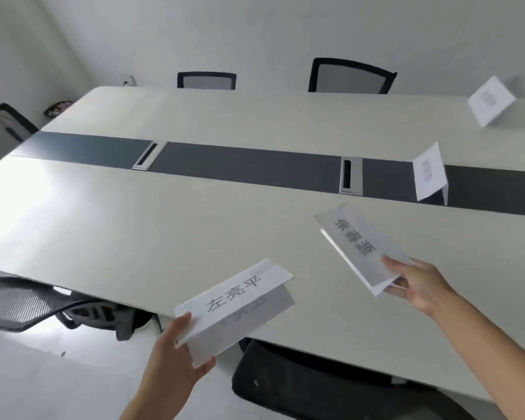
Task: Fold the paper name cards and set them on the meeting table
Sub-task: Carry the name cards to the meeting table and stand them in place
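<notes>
My left hand grips one end of a folded white name card with printed characters, held over the near edge of the meeting table. My right hand pinches the end of a second folded name card, held above the table on the right. Two more folded cards stand upright on the table: one on the dark centre strip, one at the far right corner.
Two cable hatches sit in the dark strip. Black mesh chairs stand at the far side, at the left, and one is tucked under the near edge below my hands. White walls surround the room.
</notes>
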A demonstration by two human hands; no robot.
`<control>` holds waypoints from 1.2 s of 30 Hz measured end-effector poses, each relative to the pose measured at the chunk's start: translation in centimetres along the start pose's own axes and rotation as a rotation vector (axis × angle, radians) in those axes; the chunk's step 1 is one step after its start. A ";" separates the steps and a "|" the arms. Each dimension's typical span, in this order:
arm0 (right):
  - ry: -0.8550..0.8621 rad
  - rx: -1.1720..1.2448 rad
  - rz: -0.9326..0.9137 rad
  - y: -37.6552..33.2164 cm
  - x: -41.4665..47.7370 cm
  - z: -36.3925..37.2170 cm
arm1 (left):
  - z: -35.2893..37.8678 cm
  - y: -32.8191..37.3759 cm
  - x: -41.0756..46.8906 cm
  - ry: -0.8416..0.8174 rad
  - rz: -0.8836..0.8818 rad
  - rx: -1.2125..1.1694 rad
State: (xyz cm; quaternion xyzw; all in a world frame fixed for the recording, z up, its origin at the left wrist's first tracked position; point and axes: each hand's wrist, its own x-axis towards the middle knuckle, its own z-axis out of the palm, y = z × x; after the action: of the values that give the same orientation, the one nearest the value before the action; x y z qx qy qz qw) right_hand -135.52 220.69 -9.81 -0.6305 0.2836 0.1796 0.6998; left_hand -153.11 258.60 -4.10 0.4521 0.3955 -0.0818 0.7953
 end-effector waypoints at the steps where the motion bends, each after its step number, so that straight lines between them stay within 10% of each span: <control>1: 0.028 -0.065 -0.056 -0.6 2.3 0.6 | 0.6 0.4 0.8 0.015 -0.004 0.012; 18: 0.071 -0.650 -0.379 -5.3 24.2 0.3 | 7.7 2.7 9.1 0.193 -0.128 0.081; 36: 0.143 -1.563 -0.829 -5.7 26.7 5.4 | 10.8 1.2 10.8 0.193 -0.214 0.133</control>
State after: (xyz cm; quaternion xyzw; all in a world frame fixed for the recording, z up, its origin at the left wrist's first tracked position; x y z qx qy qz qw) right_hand -110.46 222.41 -21.80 -0.9899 -0.1281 0.0141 0.0586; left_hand -139.25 253.34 -7.89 0.4649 0.5098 -0.1481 0.7086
